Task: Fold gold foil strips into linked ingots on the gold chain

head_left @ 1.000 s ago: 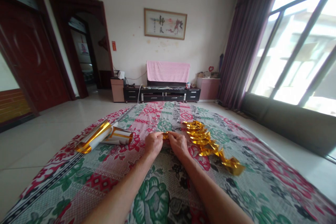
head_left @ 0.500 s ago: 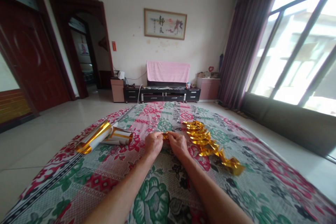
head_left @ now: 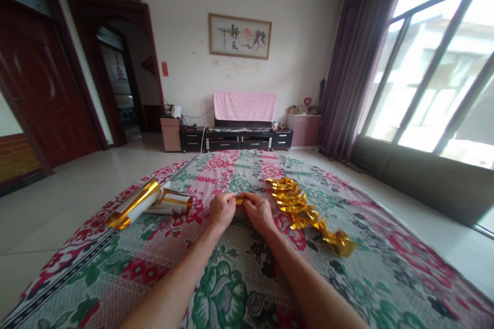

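Note:
Both hands meet above the middle of the flowered cloth (head_left: 219, 288). Between them is a small piece of gold foil paper (head_left: 240, 200), mostly covered by the fingers. My left hand (head_left: 223, 211) pinches its left end, and my right hand (head_left: 259, 212) grips the right end with fingers curled. Just right of my right hand lies a row of several folded gold foil paper pieces (head_left: 289, 199), trailing toward the near right. To the left rest curled gold-and-white foil paper sheets (head_left: 141, 203), loosely rolled and overlapping.
The cloth covers a round-edged surface. Beyond it stands a low black TV cabinet (head_left: 239, 141) with a pink towel (head_left: 245, 106) draped over the screen. Purple curtains (head_left: 339, 72) and a large window (head_left: 432, 72) are on the right; a dark red door (head_left: 42, 77) is on the left.
My hands stay together on the gold foil paper, with the right fingers slightly shifted over it. The whole view has moved slightly; the foil row and the rolled sheets lie as before.

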Motion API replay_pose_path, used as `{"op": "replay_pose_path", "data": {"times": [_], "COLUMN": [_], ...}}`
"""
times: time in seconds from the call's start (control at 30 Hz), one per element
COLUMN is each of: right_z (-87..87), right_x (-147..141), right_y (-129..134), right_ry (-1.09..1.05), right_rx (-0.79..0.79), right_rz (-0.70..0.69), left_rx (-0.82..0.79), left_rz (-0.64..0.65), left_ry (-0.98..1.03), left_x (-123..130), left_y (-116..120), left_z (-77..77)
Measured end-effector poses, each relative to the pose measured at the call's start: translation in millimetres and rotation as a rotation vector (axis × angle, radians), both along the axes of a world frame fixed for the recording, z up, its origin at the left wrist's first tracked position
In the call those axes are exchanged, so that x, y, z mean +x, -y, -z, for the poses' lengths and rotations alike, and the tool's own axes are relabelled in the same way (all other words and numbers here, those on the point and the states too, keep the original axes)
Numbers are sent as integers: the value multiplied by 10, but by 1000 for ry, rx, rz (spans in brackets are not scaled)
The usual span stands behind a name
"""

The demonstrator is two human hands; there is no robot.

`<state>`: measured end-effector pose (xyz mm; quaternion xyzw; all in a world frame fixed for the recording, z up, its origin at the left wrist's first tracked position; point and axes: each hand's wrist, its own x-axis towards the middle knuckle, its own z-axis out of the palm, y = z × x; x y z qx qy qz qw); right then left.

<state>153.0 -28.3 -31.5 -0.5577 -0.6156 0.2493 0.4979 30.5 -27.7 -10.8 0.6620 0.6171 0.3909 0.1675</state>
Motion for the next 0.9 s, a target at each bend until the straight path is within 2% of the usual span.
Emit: {"op": "replay_pose_path", "data": {"times": [0.37, 0.6, 0.9], "right_z": [-8, -54, -86], "right_x": [-7, -29, -24], "right_y": [-9, 58, 72], "right_ry": [9, 110, 76], "right_rx": [-1, 36, -4], "right_rz": [73, 38, 88], "left_rx": [-13, 10, 4], "left_rz": [8, -51, -37], "left_ry": [-75, -86, -82], "left_x": [40, 14, 35], "left_y": [38, 9, 26], "left_z": [2, 2, 2]}}
